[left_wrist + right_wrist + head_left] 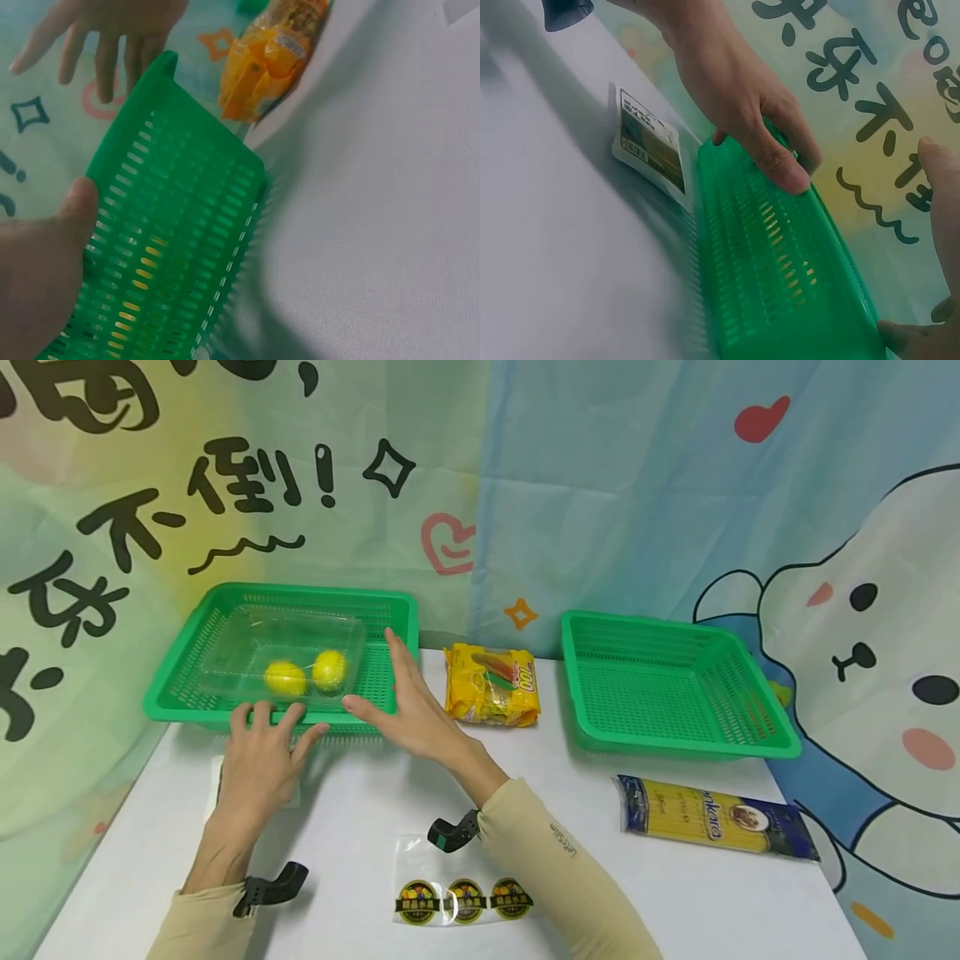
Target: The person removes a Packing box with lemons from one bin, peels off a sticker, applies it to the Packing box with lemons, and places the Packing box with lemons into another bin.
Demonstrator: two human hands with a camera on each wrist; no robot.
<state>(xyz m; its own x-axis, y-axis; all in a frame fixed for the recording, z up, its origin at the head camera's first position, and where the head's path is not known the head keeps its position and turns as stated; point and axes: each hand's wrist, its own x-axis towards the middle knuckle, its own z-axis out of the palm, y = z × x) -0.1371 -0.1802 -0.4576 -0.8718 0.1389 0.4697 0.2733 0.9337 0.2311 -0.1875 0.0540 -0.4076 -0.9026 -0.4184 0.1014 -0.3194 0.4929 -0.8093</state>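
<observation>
A green basket (pixel 187 693) stands at the back left and holds a clear plastic box (pixel 285 647) with two lemons (pixel 286 677) inside. My left hand (pixel 273 720) lies on the basket's front rim (pixel 772 262), fingers spread and lightly bent, holding nothing. My right hand (pixel 397 693) is open with straight fingers by the basket's right front corner, its thumb reaching to the rim. The left wrist view shows the basket wall (pixel 180 225) with the right hand (pixel 112 30) beyond it.
A yellow noodle packet (pixel 491 685) lies between the left basket and a second, empty green basket (pixel 592 652). A spaghetti pack (pixel 712 818) lies at front right, a clear bag of round labels (pixel 461 897) near me, a small packet (pixel 649 142) under my left wrist. A printed backdrop stands behind.
</observation>
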